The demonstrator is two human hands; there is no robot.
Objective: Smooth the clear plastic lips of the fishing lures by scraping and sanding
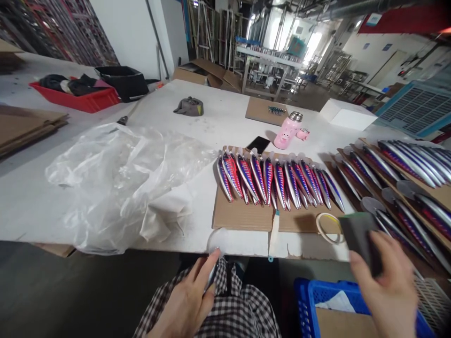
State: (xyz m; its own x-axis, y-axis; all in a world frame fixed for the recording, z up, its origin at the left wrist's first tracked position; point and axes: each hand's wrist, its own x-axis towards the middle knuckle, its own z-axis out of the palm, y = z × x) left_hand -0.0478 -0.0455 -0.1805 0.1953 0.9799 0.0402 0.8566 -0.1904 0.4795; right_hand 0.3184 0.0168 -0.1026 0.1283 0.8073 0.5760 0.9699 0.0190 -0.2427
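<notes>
My left hand (pixel 188 293) is closed around a fishing lure (pixel 212 276) in front of the table edge. The lure's clear round lip sticks up past my fingertips, while most of its body is hidden by the hand. At the right, my right hand (pixel 391 277), slightly blurred, grips a dark grey block (pixel 360 237) with a green edge. Close to that block lies a roll of pale tape (pixel 322 228). Purple, red and silver lures (pixel 268 180) lie side by side on a cardboard sheet (pixel 243 218), and a white-handled tool (pixel 274 232) rests at its front edge.
Clear plastic bags (pixel 120 183) and a white cloth (pixel 165 216) cover the left of the table. Behind the lures are a phone (pixel 258 144) and a pink bottle (pixel 288 131). More lures (pixel 412 164) lie at right, above a blue crate (pixel 305 300).
</notes>
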